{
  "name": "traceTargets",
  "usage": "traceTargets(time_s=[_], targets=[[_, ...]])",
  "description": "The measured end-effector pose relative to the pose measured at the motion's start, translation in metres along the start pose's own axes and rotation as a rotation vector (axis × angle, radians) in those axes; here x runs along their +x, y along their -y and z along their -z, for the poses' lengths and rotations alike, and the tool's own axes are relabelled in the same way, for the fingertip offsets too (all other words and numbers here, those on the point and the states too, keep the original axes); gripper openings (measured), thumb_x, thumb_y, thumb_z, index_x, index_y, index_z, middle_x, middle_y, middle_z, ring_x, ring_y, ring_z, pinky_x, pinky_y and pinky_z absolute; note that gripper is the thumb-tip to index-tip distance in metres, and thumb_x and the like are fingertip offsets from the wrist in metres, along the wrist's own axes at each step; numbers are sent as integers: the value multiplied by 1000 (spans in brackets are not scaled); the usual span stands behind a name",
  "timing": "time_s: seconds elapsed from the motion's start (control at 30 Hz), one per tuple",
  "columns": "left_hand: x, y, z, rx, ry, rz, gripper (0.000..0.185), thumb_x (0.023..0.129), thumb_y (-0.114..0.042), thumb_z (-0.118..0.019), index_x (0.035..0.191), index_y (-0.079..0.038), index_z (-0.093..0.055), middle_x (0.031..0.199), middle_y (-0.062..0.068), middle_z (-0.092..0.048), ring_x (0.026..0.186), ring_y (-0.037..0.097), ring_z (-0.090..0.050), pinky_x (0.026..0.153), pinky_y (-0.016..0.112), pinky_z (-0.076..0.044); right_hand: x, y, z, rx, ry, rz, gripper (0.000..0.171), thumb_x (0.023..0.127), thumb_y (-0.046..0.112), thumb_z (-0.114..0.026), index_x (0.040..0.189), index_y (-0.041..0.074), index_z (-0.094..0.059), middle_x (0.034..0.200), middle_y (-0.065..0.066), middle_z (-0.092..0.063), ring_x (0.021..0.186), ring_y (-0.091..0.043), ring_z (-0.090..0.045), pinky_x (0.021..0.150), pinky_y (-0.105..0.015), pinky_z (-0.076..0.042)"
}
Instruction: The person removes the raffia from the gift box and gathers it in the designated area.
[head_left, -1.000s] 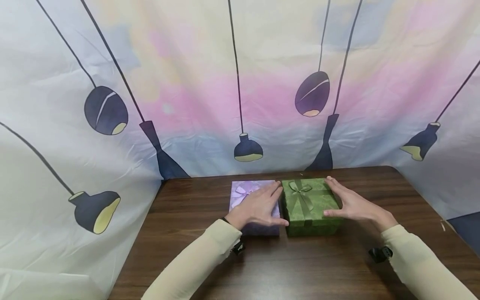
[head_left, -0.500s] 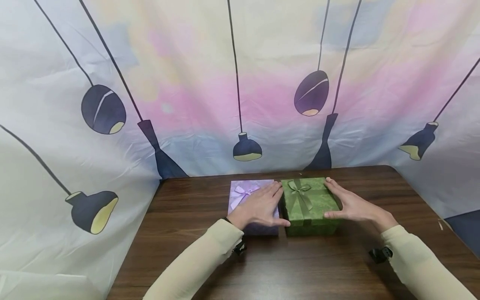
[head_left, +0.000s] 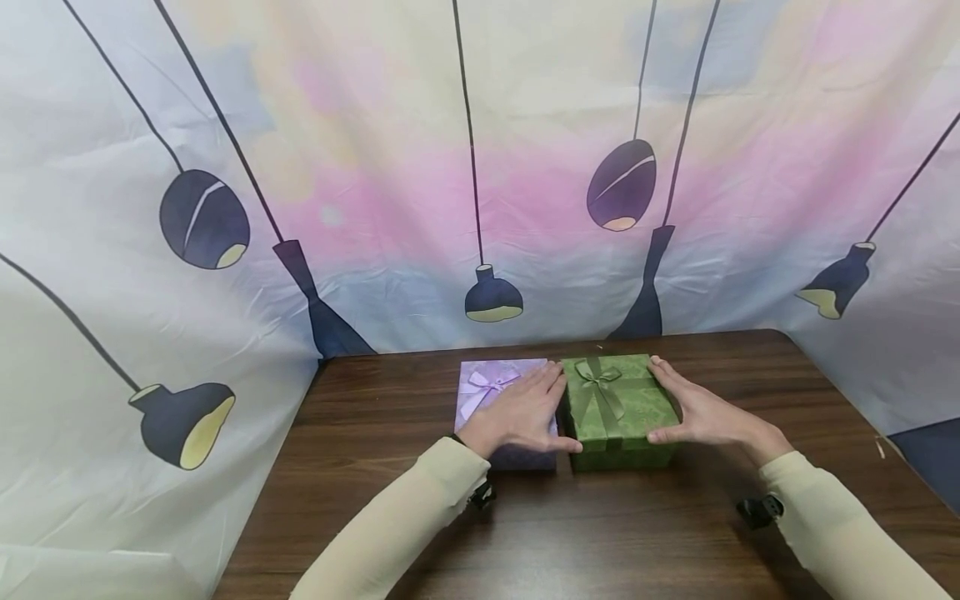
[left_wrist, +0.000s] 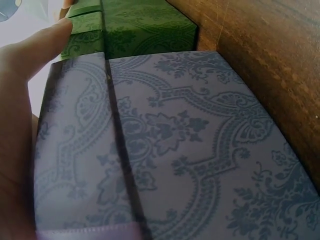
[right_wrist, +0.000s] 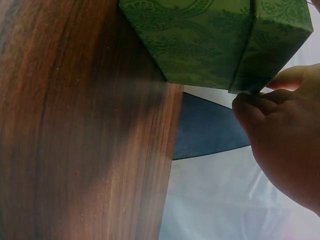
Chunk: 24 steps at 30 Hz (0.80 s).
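Uneven hand pressure could skew the green gift box (head_left: pixel 637 408)
It sits beside the purple gift box (left_wrist: pixel 175 140) on the bench (head_left: pixel 600 542); left hand (head_left: pixel 523 412) straight-fingered over purple, right hand (head_left: pixel 708 412) spread against green, neither gripping.

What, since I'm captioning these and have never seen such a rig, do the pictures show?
There is no machine, just a person's two bare hands: the left hand and the right hand. The wide picture comes from a head-worn camera looking forward and down; the close-ups come from the left and right wrists. On the table, a purple box and a green box sit side by side. The left hand lies over the purple box, its fingertips at the green one's edge. The right hand touches the green box's other side. Both boxes seem to rest on the table; how firmly the green one is held is unclear.
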<state>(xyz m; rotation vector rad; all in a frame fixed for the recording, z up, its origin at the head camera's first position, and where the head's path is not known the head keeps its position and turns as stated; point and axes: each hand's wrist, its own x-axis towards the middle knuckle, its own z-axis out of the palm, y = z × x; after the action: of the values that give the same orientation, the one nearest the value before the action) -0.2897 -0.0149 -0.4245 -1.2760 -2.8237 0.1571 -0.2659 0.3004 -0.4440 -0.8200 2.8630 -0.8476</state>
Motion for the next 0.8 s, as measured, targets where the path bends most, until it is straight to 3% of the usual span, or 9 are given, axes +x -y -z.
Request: traceTargets(time_s=[0.33,0.57,0.8], targets=[[0,-2,2,10,0,-4,112,81,-82,-44,152,2,-25,160,20,-19,149,31,-18,122,36,-13,-2,-1,0,19,13,12,120,75,45,-81,155,-3,-6,161,-27,-1,142,-53,-16,106,-65,-28],[0,-2,0,20,-5,0,112,81,-82,-44,152,2,-25,160,20,-20,149,31,-19,122,35,-13,-2,-1,-4,7,10,17,125,72,46,-83,155,-1,-2,161,-25,1,143,-51,-15,106,-57,-30],[0,-3,0,-4,-8,9,111,81,-81,-46,152,2,-25,160,20,-20,149,30,-18,122,36,-12,-2,0,-7,44,-7,6,124,73,46,-83,155,0,-2,161,-26,2,142,-53,-14,105,-65,-29]])
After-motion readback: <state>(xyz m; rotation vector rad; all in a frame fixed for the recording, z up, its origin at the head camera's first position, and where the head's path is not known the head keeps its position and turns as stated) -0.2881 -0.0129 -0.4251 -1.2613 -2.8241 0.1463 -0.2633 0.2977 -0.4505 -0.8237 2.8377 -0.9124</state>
